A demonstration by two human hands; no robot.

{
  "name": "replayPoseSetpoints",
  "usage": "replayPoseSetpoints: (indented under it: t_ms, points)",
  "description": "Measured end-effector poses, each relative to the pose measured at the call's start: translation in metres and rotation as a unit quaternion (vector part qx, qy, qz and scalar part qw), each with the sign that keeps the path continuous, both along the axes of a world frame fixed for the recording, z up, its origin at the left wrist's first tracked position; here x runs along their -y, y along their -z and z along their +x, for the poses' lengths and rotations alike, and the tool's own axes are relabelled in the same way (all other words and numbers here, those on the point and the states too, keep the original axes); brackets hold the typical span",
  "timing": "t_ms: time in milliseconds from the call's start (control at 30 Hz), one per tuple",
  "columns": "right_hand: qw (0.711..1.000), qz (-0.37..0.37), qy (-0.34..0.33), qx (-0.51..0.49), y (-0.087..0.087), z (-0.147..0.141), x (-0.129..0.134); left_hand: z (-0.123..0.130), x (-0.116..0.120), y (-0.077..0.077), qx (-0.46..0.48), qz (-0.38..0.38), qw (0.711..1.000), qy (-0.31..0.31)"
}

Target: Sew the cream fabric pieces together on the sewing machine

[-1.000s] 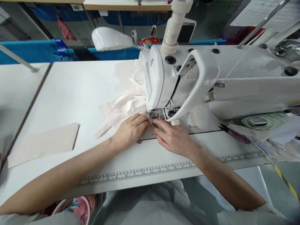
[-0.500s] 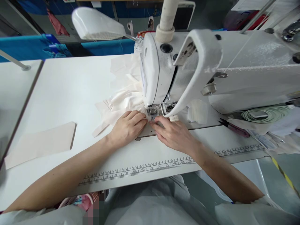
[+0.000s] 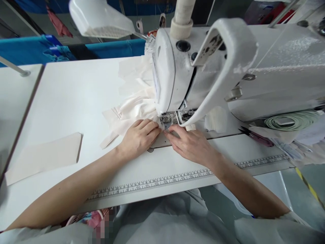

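Note:
A white sewing machine (image 3: 166, 74) stands over the table, its needle area low in front of my fingers. Cream fabric (image 3: 138, 106) lies bunched to the left of the machine head and runs under my left hand. My left hand (image 3: 139, 137) presses on this fabric beside the needle plate (image 3: 158, 144), fingers bent and close together. Just right of the presser foot, my right hand (image 3: 189, 142) has its thumb and forefinger brought together at the fabric's edge. The fingertips of both hands nearly meet, and the bit of cloth between them is mostly hidden.
A flat cream fabric piece (image 3: 44, 157) lies on the left of the table. To the right are thread snips (image 3: 259, 137), a coil of pale green cord (image 3: 289, 121) and piled cloth scraps (image 3: 304, 145). A printed ruler strip (image 3: 165, 183) runs along the front edge.
The view has shifted slightly, so the machine appears a little higher and nearer. Both hands stay almost in place at the needle area, with the fabric hardly moved.

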State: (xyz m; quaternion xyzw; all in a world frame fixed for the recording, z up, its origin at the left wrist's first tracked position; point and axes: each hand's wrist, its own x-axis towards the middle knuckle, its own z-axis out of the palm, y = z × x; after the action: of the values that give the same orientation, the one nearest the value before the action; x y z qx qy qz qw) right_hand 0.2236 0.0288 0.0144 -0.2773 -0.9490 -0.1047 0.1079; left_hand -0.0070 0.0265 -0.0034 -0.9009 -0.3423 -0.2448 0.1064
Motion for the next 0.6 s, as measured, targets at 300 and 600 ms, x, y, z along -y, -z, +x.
replayPoseSetpoints:
  t_ms: [300, 600]
  points:
    - [1.000, 0.010, 0.012, 0.011, -0.0024, 0.0000, 0.0008, 0.0016, -0.0003, 0.0010, 0.007, 0.002, 1.000, 0.008]
    - [1.000, -0.002, 0.010, 0.010, -0.0014, 0.0004, 0.0013, 0.0006, 0.0002, 0.0024, -0.004, 0.005, 1.000, 0.004]
